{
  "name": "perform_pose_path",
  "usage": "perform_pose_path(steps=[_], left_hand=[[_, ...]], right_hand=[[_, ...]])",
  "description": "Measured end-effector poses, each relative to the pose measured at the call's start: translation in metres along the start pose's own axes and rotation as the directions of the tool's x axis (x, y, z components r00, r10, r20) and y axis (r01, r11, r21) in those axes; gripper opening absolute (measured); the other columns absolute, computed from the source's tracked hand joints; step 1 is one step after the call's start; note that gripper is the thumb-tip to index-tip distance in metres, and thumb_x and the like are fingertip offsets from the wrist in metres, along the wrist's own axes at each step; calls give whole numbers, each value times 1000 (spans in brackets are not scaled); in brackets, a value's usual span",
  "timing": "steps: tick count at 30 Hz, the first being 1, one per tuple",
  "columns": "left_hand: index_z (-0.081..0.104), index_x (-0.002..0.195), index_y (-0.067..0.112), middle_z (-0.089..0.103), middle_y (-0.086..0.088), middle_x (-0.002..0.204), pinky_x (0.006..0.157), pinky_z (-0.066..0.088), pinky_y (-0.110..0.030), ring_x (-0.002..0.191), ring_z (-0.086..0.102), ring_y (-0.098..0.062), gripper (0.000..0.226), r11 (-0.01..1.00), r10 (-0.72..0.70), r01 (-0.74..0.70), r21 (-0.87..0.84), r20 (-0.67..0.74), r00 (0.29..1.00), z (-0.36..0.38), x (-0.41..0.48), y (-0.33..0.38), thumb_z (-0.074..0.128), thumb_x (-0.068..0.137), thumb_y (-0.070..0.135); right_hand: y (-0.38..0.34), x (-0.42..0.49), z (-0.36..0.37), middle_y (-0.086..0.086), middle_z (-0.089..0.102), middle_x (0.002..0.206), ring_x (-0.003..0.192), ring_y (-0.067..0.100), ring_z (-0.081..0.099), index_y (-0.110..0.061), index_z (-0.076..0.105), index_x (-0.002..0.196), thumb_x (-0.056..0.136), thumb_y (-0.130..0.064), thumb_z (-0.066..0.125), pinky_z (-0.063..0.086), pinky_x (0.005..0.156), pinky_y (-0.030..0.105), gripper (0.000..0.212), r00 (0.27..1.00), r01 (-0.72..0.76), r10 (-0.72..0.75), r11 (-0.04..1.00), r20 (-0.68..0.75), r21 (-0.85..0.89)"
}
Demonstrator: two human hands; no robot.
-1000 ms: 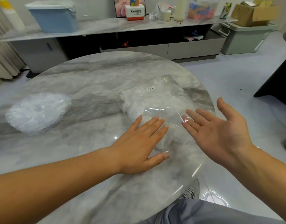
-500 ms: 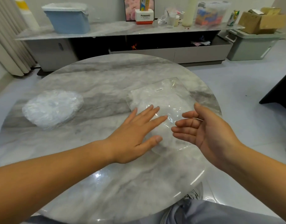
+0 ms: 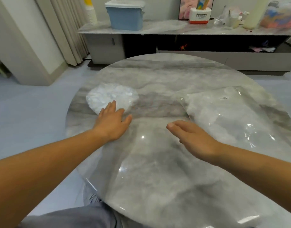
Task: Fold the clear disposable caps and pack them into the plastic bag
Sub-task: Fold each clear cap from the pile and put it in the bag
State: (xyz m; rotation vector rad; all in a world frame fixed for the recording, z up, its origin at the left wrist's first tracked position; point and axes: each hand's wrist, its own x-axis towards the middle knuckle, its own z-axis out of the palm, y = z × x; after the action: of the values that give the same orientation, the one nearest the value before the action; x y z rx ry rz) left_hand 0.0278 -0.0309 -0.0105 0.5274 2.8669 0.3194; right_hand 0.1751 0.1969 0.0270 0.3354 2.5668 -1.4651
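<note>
A person's right hand [image 3: 190,137] is hovering loose and empty over the round table's [image 3: 157,175] middle. The left hand [image 3: 113,123] is resting flat-fingered on the clear caps [image 3: 108,96] piled by the left edge, likely to take one. The plastic bag [image 3: 231,116] is lying at the right edge.

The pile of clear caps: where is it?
Head view: the pile lies left on the table at the fingertips of the left hand, the plastic bag far to its right.

Left hand [image 3: 112,122] flat at the caps [image 3: 111,97] — right hand [image 3: 190,137] hovering.
</note>
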Motion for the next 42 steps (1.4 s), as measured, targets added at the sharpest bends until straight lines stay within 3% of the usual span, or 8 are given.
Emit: perform_pose_path(steps=[3, 6, 12, 21, 31, 35, 39, 42], left_hand=[[61, 116, 13, 37, -16, 156, 121, 22, -45, 147, 28, -32, 53, 1000, -12, 12, -26, 8, 1000, 1, 12, -16, 29, 105, 53], [43, 70, 19, 53, -1, 95, 89, 38, -38, 108, 55, -31, 47, 997, 0, -4, -78, -51, 999, 2, 12, -24, 34, 104, 50], [45, 149, 28, 10, 3, 169, 120, 12, -43, 152, 12, -22, 58, 998, 58, -58, 0, 20, 998, 0, 12, -41, 31, 102, 59], [56, 122, 23, 47, 10, 143, 95, 13, -28, 130, 29, -16, 46, 991, 131, -134, -12, -141, 981, -3, 8, -35, 32, 102, 56], [60, 134, 10, 59, -8, 136, 108, 28, -36, 128, 53, -26, 61, 716, 681, -633, 293, -94, 726, 9, -94, 3, 41, 97, 55], [59, 133, 17, 56, 0, 135, 113, 28, -33, 121, 55, -18, 53, 664, 736, -729, 165, 28, 677, 36, -117, 3, 42, 99, 53], [57, 135, 25, 53, 4, 143, 105, 48, -32, 127, 53, -14, 42, 610, 791, -792, 4, 58, 609, 53, -112, -9, 51, 99, 45], [48, 137, 33, 45, 11, 147, 102, 50, -29, 131, 48, -8, 48, 685, 719, -716, -134, -40, 694, 54, -106, -12, 61, 92, 45]], right_hand=[[-6, 20, 15, -16, 64, 96, 92, 1, 59, -29, 64, 95, 102, -52, 43, 43, 83, 23, 32, 997, 37, -28, 991, 73, -126], [-11, 37, 23, -13, 66, 104, 100, 3, 59, -26, 66, 103, 102, -52, 43, 45, 89, 23, 35, 995, 64, -51, 984, 82, -168], [-16, 50, 33, -5, 67, 99, 96, 13, 62, -22, 65, 96, 100, -53, 44, 47, 90, 31, 38, 993, 97, -82, 975, 86, -200], [-5, 44, 24, 11, 67, 111, 104, 29, 62, -10, 65, 108, 101, -55, 44, 52, 95, 46, 50, 993, 81, -66, 982, 93, -169], [7, 11, 0, -16, 31, 157, 145, -4, 22, -29, 48, 144, 94, -66, 45, 16, 113, 7, 62, 835, 491, -549, 722, 28, -488], [23, -7, 3, -5, 52, 146, 140, 9, 42, -23, 61, 134, 93, -67, 51, 37, 115, 32, 61, 781, 601, -579, 593, 235, -536], [43, -21, 13, -11, 53, 141, 134, 0, 41, -28, 64, 128, 89, -73, 48, 37, 112, 24, 61, 833, 553, -435, 659, 342, -509], [54, -26, 17, -13, 53, 141, 133, -2, 39, -30, 66, 123, 88, -72, 49, 34, 111, 18, 58, 841, 538, -391, 676, 374, -504]])
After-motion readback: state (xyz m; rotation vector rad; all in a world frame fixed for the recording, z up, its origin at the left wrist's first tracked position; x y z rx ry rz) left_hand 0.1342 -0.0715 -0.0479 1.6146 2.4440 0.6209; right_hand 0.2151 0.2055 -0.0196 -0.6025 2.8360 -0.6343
